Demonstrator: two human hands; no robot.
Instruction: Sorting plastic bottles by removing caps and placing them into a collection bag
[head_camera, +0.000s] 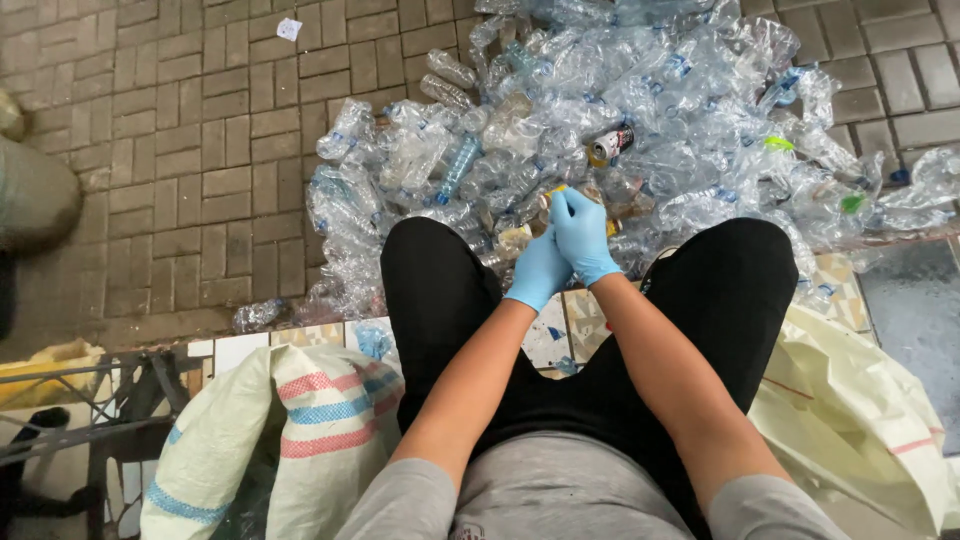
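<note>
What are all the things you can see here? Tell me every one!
Pile of plastic bottles: too many to count, clear and crushed, on the paving ahead of the knees.
Drink can: one, dark with red, lying in the pile.
Stray bottle: one, clear, alone at the pile's left edge.
Striped sack: one, white with red and blue stripes, by the left leg.
Pale sack: one, cream, by the right leg.
Brick paving: grey-brown, all around.
Scrap of paper: one, white, on the bricks at the top.
Left hand: blue glove, pressed against the right.
Right hand: blue glove; both grip something small and yellowish, mostly hidden.
</note>
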